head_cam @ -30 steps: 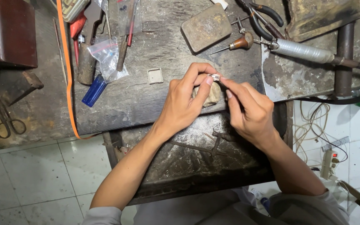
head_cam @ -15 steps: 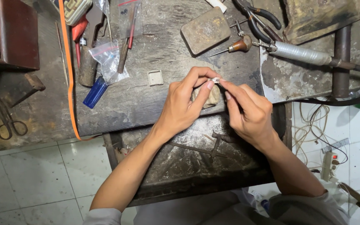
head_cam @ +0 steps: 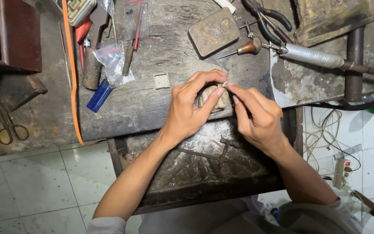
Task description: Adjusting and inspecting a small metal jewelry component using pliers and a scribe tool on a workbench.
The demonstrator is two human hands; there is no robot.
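Pinching a tiny metal piece point(head_cam: 224, 84) between my fingertips, my left hand point(head_cam: 191, 110) and right hand point(head_cam: 256, 117) meet over a rounded wooden peg point(head_cam: 213, 99) at the worktop point(head_cam: 152, 108) edge, both grips closed tight on it; a wooden-handled awl point(head_cam: 245, 47) lies nearby.
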